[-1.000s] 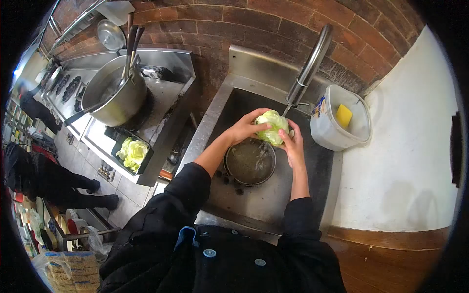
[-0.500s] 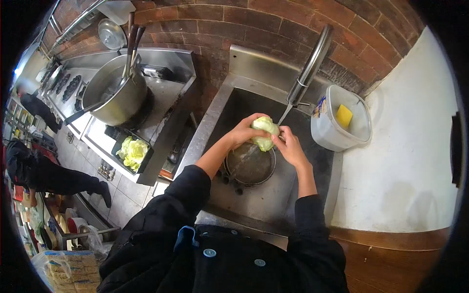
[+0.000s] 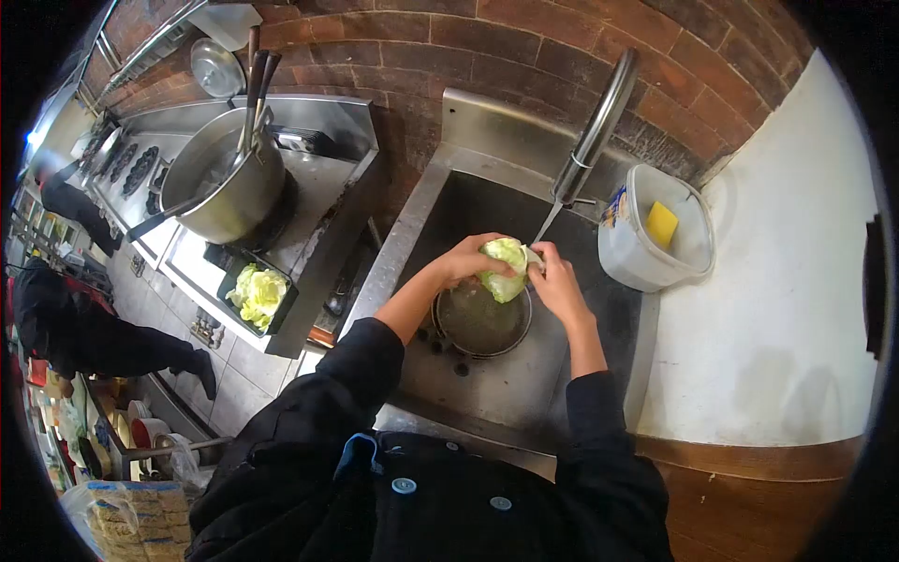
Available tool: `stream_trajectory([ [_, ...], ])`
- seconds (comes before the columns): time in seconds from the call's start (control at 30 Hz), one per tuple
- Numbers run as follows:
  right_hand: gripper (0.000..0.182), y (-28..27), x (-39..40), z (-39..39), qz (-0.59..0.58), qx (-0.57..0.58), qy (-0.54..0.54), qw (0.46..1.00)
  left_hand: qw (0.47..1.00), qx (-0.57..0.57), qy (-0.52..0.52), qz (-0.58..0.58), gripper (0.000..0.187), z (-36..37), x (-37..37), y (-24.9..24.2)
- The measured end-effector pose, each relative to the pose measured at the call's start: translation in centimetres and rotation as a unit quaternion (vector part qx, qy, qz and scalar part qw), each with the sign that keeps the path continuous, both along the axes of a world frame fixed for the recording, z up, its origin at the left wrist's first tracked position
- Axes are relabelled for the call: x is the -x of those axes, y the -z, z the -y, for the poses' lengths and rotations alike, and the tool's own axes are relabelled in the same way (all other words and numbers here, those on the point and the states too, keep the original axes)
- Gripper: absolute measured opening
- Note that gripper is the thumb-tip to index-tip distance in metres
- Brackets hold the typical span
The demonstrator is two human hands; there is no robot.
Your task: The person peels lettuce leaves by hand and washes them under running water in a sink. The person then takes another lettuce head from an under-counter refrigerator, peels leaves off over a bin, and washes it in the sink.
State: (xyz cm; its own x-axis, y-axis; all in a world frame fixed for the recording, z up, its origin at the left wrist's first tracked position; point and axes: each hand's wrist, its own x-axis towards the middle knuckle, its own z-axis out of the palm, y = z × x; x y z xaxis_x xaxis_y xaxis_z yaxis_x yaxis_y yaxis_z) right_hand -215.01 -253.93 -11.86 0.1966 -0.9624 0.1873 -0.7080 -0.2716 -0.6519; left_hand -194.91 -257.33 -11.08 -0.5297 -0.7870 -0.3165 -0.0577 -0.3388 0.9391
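Over the sink (image 3: 571,403), my left hand (image 3: 461,262) is wrapped round the left side of a pale green head of lettuce (image 3: 504,285). My right hand (image 3: 560,283) pinches a pale leaf (image 3: 532,257) at the lettuce's right edge, thumb and fingers closed together. Below both hands, a round metal pan (image 3: 482,328) sits in the sink with water in it. From the faucet (image 3: 588,140), a thin stream of water runs down just behind my right hand.
Right of the faucet stands a white plastic tub (image 3: 646,253) with a yellow sponge (image 3: 661,224). Left, a large pot (image 3: 229,197) with long-handled utensils stands on the stove. Lettuce leaves (image 3: 257,297) fill a dark container (image 3: 277,323) at its front. Another person (image 3: 84,328) stands far left.
The lettuce has turned and tilted in my hands. My right hand has moved from its front to a pinch on a leaf at its right edge.
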Motion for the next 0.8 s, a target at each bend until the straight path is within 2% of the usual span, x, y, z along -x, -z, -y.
stream_trajectory([
  [0.03,0.024,-0.3,-0.1,-0.1,0.048,-0.013,0.011,0.999,1.000,0.000,0.001,0.000,0.063,0.0,0.0,0.6],
  [0.1,0.020,0.5,0.2,0.5,0.073,-0.008,0.041,0.996,0.993,0.021,-0.001,-0.117,0.062,0.4,-0.1,2.4],
  [0.17,0.017,0.6,0.1,1.0,0.099,-0.002,0.069,0.993,0.992,0.008,-0.008,-0.125,0.063,0.1,-0.2,2.8],
  [0.23,0.016,0.7,-0.2,1.5,0.316,-0.071,0.104,0.940,0.991,-0.006,-0.015,-0.133,0.064,0.0,-0.2,3.6],
  [0.3,0.015,0.7,-0.6,1.9,0.333,-0.078,0.098,0.935,0.969,-0.052,-0.018,-0.243,0.064,0.1,0.0,4.7],
  [0.33,0.015,0.9,-1.0,2.3,0.328,-0.071,0.092,0.938,0.969,-0.051,-0.017,-0.242,0.064,-0.1,0.1,4.8],
  [0.4,0.014,1.6,-1.3,3.1,0.297,-0.030,0.087,0.950,0.936,-0.117,-0.053,-0.329,0.059,-0.6,0.3,5.1],
  [0.43,0.014,1.8,-1.4,3.2,0.297,-0.030,0.086,0.951,0.935,-0.117,-0.054,-0.329,0.059,-0.8,0.1,4.4],
  [0.5,0.013,1.9,-1.9,3.2,0.265,0.019,0.084,0.960,0.933,-0.225,-0.045,-0.277,0.057,-1.4,-0.6,2.6],
  [0.53,0.013,1.7,-2.1,3.0,0.264,0.018,0.083,0.961,0.933,-0.225,-0.046,-0.277,0.057,-1.2,-0.5,2.9],
  [0.63,0.012,1.4,-2.2,1.9,0.276,-0.001,0.055,0.960,0.950,-0.181,-0.089,-0.237,0.060,-0.3,-0.2,3.6],
  [0.73,0.012,2.7,-2.0,1.5,0.309,0.036,0.062,0.949,0.959,-0.122,-0.133,-0.218,0.067,-0.1,-0.2,3.7],
  [0.8,0.011,3.7,-1.6,1.4,0.379,0.046,0.132,0.915,0.984,0.057,-0.121,-0.118,0.081,-0.2,-0.2,3.3],
])
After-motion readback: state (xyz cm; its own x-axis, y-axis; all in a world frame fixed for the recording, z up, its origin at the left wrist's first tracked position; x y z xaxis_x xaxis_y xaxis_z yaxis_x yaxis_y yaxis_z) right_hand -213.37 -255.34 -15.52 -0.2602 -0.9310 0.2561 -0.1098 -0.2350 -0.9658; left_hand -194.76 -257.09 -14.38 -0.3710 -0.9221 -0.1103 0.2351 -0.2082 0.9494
